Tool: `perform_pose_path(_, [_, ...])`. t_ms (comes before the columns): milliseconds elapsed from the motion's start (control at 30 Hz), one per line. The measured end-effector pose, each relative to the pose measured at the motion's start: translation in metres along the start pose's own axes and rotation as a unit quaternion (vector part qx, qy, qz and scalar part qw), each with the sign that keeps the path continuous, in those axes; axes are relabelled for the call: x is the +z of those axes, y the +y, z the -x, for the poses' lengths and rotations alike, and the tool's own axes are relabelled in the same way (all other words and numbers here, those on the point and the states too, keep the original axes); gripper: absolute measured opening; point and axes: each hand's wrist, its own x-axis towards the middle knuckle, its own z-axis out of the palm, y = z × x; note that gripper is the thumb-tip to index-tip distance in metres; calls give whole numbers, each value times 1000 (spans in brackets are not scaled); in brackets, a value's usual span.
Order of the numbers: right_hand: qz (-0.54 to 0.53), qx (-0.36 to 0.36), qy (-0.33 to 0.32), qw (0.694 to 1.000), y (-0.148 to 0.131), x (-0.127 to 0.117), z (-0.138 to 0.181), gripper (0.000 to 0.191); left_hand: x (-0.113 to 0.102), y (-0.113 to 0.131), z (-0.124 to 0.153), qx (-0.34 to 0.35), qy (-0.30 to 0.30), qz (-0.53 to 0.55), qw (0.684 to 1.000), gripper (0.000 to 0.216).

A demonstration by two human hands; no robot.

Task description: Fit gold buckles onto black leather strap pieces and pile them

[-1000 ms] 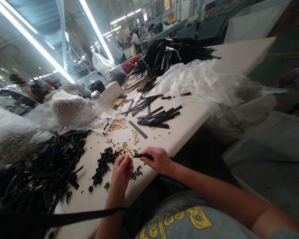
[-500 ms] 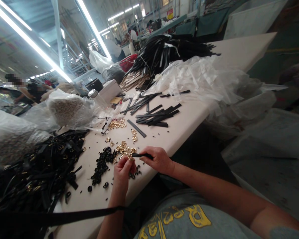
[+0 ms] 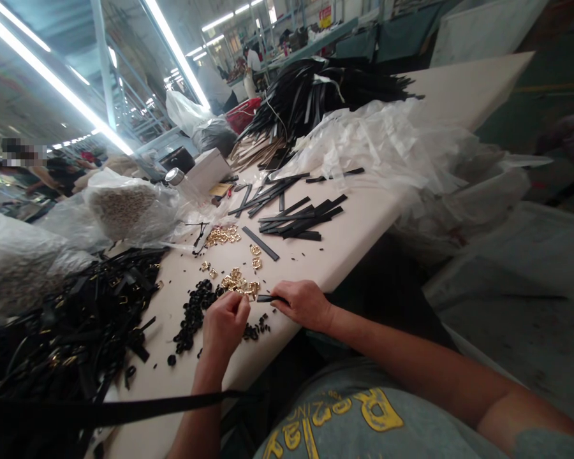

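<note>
My right hand (image 3: 302,305) is pinching a black strap (image 3: 266,298), my left hand (image 3: 224,322) curled shut beside it, contents hidden, gold buckles (image 3: 239,284) just beyond.

Two hands over the counter (image 3: 363,229), left hand (image 3: 224,322) and right hand (image 3: 303,305). One black strap (image 3: 268,298) between them. Two clusters of gold buckles: near (image 3: 239,284), far (image 3: 222,236). One heap of black rings (image 3: 194,312). Two clear bags (image 3: 124,210) far left.

Wearing a grey tee (image 3: 363,427) with yellow print lettering across it, short sleeves, arms bare, no gloves.
</note>
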Motion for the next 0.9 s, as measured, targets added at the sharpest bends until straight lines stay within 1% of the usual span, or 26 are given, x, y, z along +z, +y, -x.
perform_pose_path(67, [18,-3,-11,1000,1,0,0,11,-3,-1,-5,-10,13,-47,999,31])
perform_pose_path(133, [29,-7,-15,999,1,-1,1,12,-6,-3,-10,-13,-7,-54,998,31])
perform_pose_path(167, [31,-9,-15,999,0,0,1,13,-7,-4,-12,-15,-26,-33,999,32])
perform_pose_path(233, [30,-11,-13,999,-1,0,1,13,-8,-5,-14,-36,-59,47,997,33])
perform_pose_path(300, [22,-14,-9,1000,-2,0,1,13,-6,-5,-13,-72,-80,146,983,34])
perform_pose_path(367, [20,-19,-5,1000,-4,-1,0,14,-3,-6,-11,-104,-89,216,967,36])
perform_pose_path(433, [29,-29,-4,999,-5,-2,0,15,0,-6,-9,-120,-97,247,957,36])
perform_pose_path(500, [43,-47,-7,998,-5,-4,1,15,2,-6,-7,-123,-103,252,954,37])
perform_pose_path(600, [68,-74,-14,995,-5,-6,2,15,0,-2,-6,-128,-99,257,953,38])
perform_pose_path(767, [81,-84,-9,993,-6,-6,2,15,-4,9,-5,-157,-81,328,928,41])
perform_pose_path(900, [91,-92,1,992,-7,-6,1,16,0,11,-1,-168,-69,350,919,43])
